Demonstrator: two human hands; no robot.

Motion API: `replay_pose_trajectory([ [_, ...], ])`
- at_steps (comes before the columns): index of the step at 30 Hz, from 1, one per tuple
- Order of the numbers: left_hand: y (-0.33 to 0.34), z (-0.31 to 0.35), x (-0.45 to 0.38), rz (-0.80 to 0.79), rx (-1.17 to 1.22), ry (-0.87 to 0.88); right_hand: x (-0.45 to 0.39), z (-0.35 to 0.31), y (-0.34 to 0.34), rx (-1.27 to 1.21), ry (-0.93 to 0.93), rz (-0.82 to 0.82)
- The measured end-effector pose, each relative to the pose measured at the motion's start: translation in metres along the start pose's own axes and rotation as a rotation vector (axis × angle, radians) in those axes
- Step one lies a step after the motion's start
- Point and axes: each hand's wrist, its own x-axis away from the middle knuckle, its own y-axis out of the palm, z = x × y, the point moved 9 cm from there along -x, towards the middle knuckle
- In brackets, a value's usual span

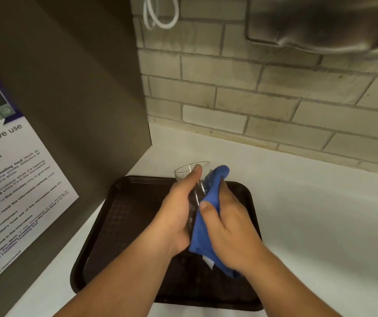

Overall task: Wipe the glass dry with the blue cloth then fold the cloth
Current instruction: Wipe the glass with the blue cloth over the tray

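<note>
A clear drinking glass [187,172] is held above the dark brown tray [124,216], tilted with its open rim pointing away from me. My left hand [179,211] wraps around the glass's left side, thumb up near the rim. My right hand [231,223] presses the blue cloth [208,202] against the glass's right side. The cloth runs from the rim down past my right wrist, and a small white label hangs at its lower end. Much of the glass body is hidden by my fingers and the cloth.
The tray lies on a white counter [309,213] in a corner. A dark cabinet side with a microwave-use notice [16,179] stands at the left. A tiled wall [263,99] runs behind, with a white cord and a metal fixture [320,24] above.
</note>
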Motion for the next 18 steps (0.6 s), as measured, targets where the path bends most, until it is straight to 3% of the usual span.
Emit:
replay_pose_trajectory([
  [3, -0.003, 0.006, 0.002, -0.047, 0.064, 0.006, -0.012, 0.012, -0.016, -0.130, 0.130, 0.016],
  [6, 0.000, 0.004, 0.003, -0.053, 0.081, 0.002, -0.013, 0.010, -0.009, -0.272, 0.135, -0.040],
  [11, 0.010, -0.010, 0.003, -0.036, 0.135, -0.010, -0.031, 0.023, -0.027, -0.309, 0.298, 0.126],
  [14, 0.005, -0.007, -0.006, 0.018, 0.137, -0.007, -0.011, 0.033, -0.014, -0.240, 0.380, 0.022],
  [18, -0.011, -0.003, -0.010, 0.143, 0.068, -0.020, 0.011, 0.008, 0.016, 0.082, 0.130, -0.051],
])
